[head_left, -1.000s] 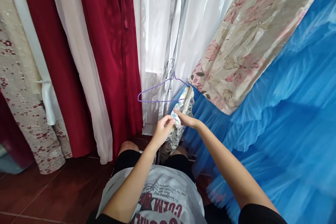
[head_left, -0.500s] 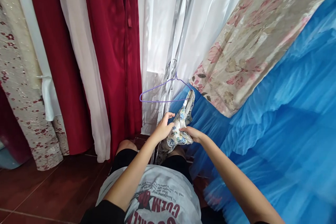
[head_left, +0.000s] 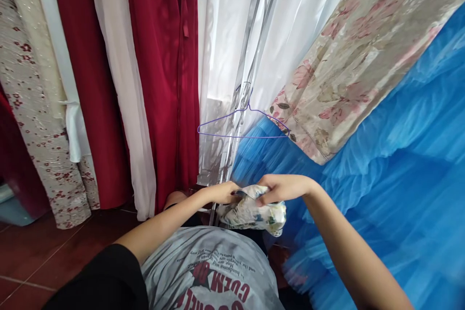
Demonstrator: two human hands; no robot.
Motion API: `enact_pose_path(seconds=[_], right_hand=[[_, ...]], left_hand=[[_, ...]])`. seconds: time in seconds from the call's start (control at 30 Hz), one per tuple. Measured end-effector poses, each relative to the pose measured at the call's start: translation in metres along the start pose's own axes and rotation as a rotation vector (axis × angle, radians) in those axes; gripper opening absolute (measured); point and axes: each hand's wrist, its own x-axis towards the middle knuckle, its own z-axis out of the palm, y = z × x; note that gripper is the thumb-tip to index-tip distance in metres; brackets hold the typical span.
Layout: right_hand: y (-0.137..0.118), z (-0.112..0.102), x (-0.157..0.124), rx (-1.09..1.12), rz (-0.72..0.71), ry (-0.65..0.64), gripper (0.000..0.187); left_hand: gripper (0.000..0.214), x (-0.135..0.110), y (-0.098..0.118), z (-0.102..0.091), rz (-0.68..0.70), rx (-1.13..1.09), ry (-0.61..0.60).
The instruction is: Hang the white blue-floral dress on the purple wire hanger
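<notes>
Both my hands grip a small white cloth with a blue floral print [head_left: 252,213], bunched up just in front of my chest. My left hand [head_left: 221,193] pinches its left end and my right hand [head_left: 281,188] is closed on its upper right edge. Above them a thin purple wire hanger [head_left: 242,125] hangs bare from a shiny metal pole [head_left: 247,82]. The cloth is off the hanger and hangs free below my hands.
Red curtain [head_left: 160,68], white sheers and a flower-dotted beige curtain [head_left: 32,106] hang to the left. A pink-floral fabric [head_left: 348,68] and blue tulle [head_left: 381,189] fill the right side. Dark red tile floor [head_left: 43,256] lies at lower left.
The floral cloth has come off the hanger and been drawn down toward my body by both hands. The hanger now hangs bare. The view has tilted slightly.
</notes>
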Motion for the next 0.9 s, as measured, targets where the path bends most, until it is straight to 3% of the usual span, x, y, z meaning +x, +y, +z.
enact_pose_path(seconds=[0.07,0.13,0.27,0.33,0.4,0.47,0.53,0.6,0.7,0.83,0.9], right_hand=[[0.004,-0.009,-0.013,0.046,-0.028,0.050,0.024],[0.017,-0.021,-0.021,0.098,-0.019,0.149,0.024],[0.053,-0.047,-0.009,0.080,0.026,0.475,0.020],[0.068,-0.060,0.010,-0.023,0.052,0.736,0.025],[0.078,-0.074,0.032,-0.158,0.099,0.982,0.043],[0.086,-0.086,0.051,-0.260,0.149,1.125,0.051],[0.092,-0.095,0.066,-0.325,0.199,1.172,0.040],[0.097,-0.097,0.075,-0.386,0.244,1.180,0.026],[0.098,-0.089,0.080,-0.479,0.286,1.162,0.021],[0.093,-0.069,0.072,-0.567,0.266,1.119,0.029],[0.094,-0.060,0.061,-0.597,0.255,1.113,0.044]], left_hand=[[0.029,-0.032,-0.018,-0.010,-0.106,0.012,-0.019],[0.040,-0.062,-0.036,-0.032,-0.213,0.034,-0.006],[0.038,-0.102,-0.059,-0.104,-0.345,0.089,0.108],[0.038,-0.106,-0.063,-0.141,-0.366,0.124,0.183],[0.041,-0.100,-0.062,-0.175,-0.377,0.176,0.271],[0.040,-0.086,-0.059,-0.202,-0.375,0.239,0.369],[0.038,-0.069,-0.054,-0.223,-0.350,0.298,0.458],[0.035,-0.051,-0.047,-0.237,-0.308,0.347,0.531],[0.033,-0.023,-0.031,-0.244,-0.226,0.395,0.633],[0.032,0.011,-0.005,-0.231,-0.105,0.383,0.689],[0.035,0.022,0.006,-0.221,-0.103,0.399,0.725]])
